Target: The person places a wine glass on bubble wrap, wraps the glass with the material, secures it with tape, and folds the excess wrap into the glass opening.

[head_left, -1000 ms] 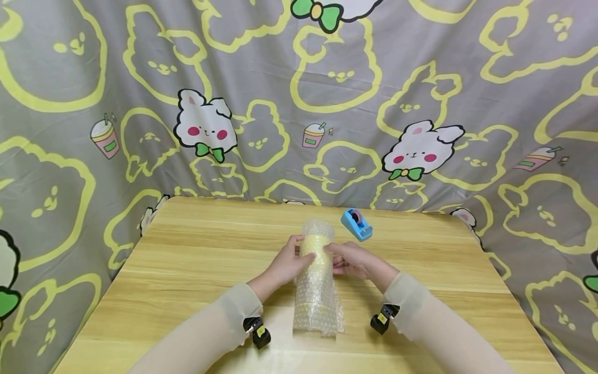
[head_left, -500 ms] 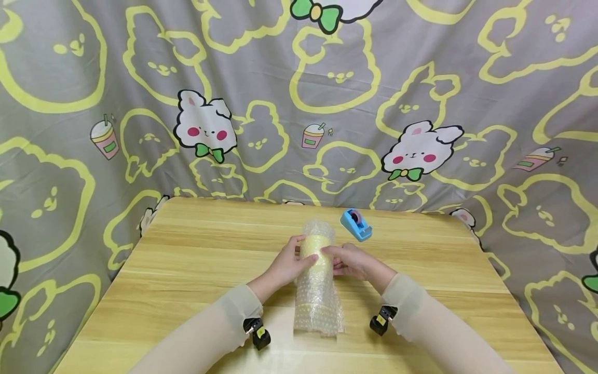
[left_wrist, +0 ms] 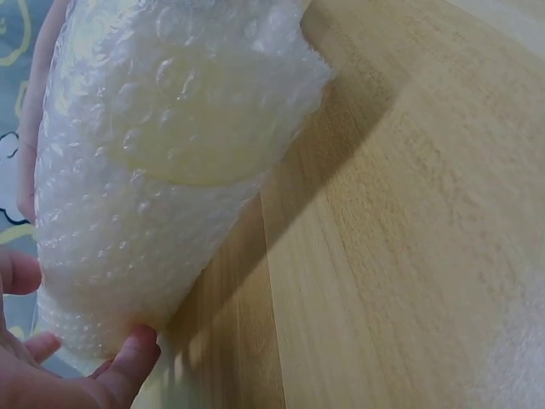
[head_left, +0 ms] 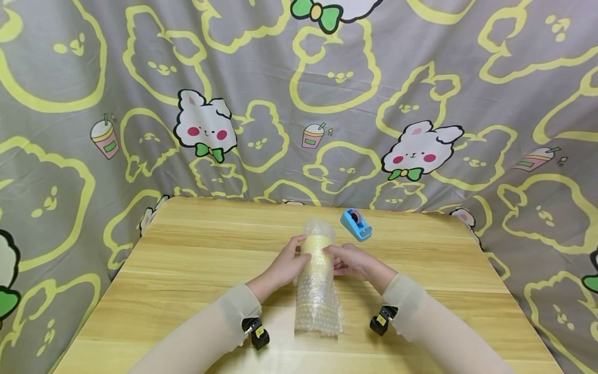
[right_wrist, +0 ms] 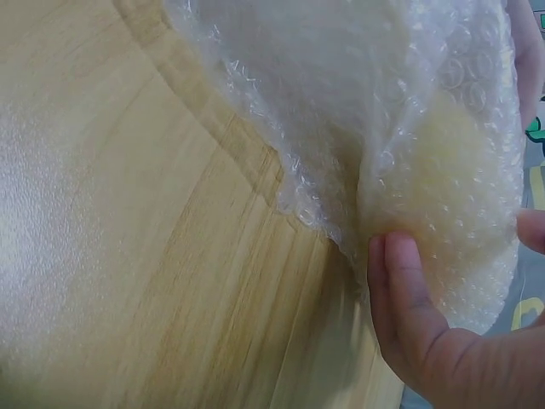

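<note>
The fingers of your left hand (head_left: pixel 286 266) and right hand (head_left: pixel 358 261) gripped the bubble-wrapped bundle (head_left: pixel 317 291) between them, over the worktop (head_left: pixel 210 249); it seemed light, squashy and slippery, best held broadly from both sides.

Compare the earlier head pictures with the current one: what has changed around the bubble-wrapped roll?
Only small shifts: the bubble-wrapped roll has edged slightly right, and the left hand has drawn its thumb slightly leftward across it. Neither hand let go; the right hand and blue tape dispenser stay about in place.
</note>
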Available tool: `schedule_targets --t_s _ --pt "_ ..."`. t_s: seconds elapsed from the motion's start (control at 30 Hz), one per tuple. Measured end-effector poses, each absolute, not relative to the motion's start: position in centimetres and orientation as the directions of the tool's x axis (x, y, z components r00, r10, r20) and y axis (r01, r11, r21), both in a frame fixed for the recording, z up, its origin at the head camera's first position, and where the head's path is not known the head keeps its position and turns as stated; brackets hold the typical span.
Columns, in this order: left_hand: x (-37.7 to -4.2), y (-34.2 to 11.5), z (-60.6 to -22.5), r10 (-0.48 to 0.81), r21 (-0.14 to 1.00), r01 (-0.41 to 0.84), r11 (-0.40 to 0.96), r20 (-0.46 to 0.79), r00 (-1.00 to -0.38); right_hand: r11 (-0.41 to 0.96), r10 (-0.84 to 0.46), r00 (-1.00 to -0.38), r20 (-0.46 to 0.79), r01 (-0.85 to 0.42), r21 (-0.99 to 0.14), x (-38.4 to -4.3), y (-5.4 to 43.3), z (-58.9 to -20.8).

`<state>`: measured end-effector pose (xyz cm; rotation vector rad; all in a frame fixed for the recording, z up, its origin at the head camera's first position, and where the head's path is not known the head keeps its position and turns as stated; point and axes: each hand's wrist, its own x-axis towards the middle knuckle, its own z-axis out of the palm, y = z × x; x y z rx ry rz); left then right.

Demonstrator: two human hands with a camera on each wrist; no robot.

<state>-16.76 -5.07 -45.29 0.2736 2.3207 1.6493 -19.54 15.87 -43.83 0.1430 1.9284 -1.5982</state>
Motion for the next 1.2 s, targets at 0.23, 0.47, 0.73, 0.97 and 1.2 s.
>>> schedule_targets --t_s 0.23,0.47,0.73,0.97,1.2 --pt "-17.0 -5.2 -45.7 0.341 0.964 -0.004 0.266 -0.098 -0.935 0.237 -0.283 -0.804 -0.523 0.469 -0.851 -19.5 15.9 -44.0" --pt "-17.1 -5.1 -45.7 0.313 0.971 -0.017 0.237 -0.092 -0.945 0.214 -0.287 -0.804 -0.52 0.475 -0.853 -19.5 16.0 -44.2" --pt "-17.2 -5.0 -45.7 0.295 0.961 -0.011 0.277 -0.096 -0.951 0.206 -0.297 -0.804 -0.515 0.473 -0.857 -19.7 16.2 -44.7" --pt "-17.1 -5.1 -45.9 0.273 0.954 -0.021 0.298 -0.106 -0.956 0.186 -0.316 -0.803 -0.505 0.47 -0.863 -19.7 16.3 -45.0" --pt "-17.0 -5.3 -46.2 0.285 0.965 -0.081 0.248 -0.153 -0.946 0.17 -0.345 -0.8 -0.49 0.46 -0.871 -19.5 16.3 -45.2"
